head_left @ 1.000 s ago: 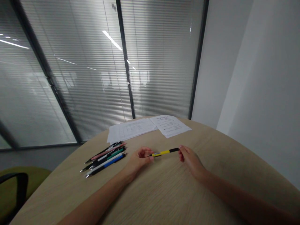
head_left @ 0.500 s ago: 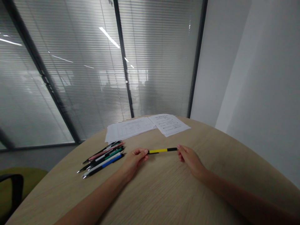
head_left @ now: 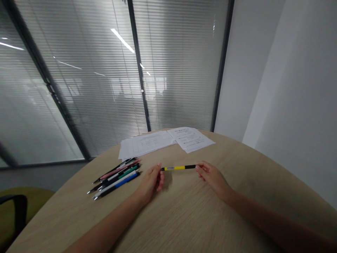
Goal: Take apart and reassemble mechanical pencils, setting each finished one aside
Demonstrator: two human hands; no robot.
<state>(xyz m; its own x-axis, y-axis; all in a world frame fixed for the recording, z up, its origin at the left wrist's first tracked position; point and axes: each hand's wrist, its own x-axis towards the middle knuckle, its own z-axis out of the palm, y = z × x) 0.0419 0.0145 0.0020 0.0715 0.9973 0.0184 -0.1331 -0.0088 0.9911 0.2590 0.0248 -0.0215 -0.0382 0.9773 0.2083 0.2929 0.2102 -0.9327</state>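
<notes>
A yellow and black pen lies level just above the wooden table. My right hand pinches its black right end between fingers and thumb. My left hand is beside the pen's left tip, fingers stretched out and together, holding nothing; whether a fingertip touches the tip I cannot tell. To the left of that hand a bundle of several pens, pink, green, blue, white and black, lies on the table.
Printed paper sheets lie at the table's far edge. Behind them stands a glass wall with shut blinds. A chair with a black armrest is at the lower left. A white wall rises on the right.
My left hand has let go of the pen's left end and opened its fingers. My right hand still holds the pen, which has shifted slightly left.
</notes>
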